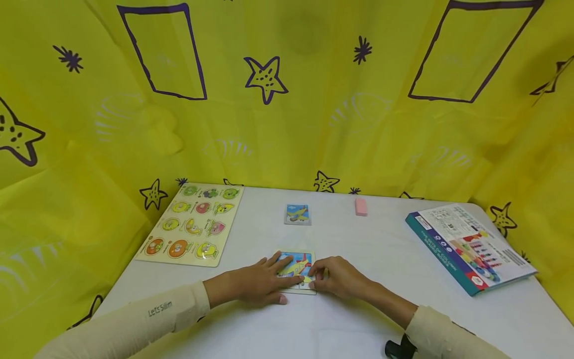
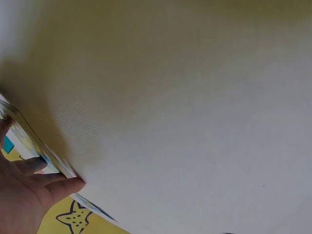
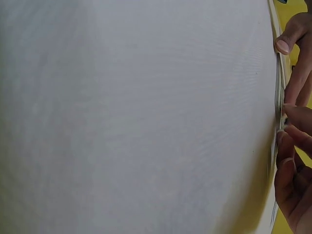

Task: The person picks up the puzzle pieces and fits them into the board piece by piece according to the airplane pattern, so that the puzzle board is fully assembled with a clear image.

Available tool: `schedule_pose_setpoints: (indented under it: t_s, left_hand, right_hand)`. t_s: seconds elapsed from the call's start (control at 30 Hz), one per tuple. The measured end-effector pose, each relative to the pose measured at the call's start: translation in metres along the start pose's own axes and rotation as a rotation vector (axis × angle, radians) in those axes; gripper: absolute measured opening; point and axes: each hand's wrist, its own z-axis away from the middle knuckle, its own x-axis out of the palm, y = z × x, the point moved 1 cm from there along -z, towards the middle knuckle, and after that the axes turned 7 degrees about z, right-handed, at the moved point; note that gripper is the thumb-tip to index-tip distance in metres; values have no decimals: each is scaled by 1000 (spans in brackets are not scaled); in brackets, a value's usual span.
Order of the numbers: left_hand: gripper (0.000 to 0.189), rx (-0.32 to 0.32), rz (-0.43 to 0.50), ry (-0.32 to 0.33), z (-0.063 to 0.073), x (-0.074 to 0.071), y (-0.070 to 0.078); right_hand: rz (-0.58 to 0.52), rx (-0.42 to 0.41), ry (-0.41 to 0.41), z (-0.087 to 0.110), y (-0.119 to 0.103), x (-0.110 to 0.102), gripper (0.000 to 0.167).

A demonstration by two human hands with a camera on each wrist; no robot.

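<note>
A small jigsaw puzzle board (image 1: 293, 291) with a colourful picture lies flat on the white table. My left hand (image 1: 265, 281) rests on it with fingers spread, covering much of its left side and lower part. At its right edge, my right hand (image 1: 339, 277) has curled fingers and pinches a puzzle piece (image 1: 306, 280) between thumb and forefinger; those fingers hide part of the piece. In the right wrist view, the right fingertips (image 3: 287, 127) sit at the board's edge close to the left hand (image 3: 298, 53). The left wrist view shows the left fingers (image 2: 66, 187) over the board.
Behind the board lies a small picture card (image 1: 298, 214) with a yellow plane, and a pink eraser (image 1: 360, 207) is further right. A fruit puzzle board (image 1: 193, 224) lies at left, a flat box (image 1: 471, 249) at right. Yellow patterned cloth (image 1: 305, 124) hangs behind the table.
</note>
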Motion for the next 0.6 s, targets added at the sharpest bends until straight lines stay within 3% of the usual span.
schedule_pose_setpoints:
  t_s: [0.3,0.6]
  left_hand:
    - [58,0,10,4,1,1,0]
    - [58,-3,2,2,-1,3,-1]
  right_hand:
    - [-11,-28,-5,-2,1,2,11]
    - [19,15,3,-2,-2,3,14]
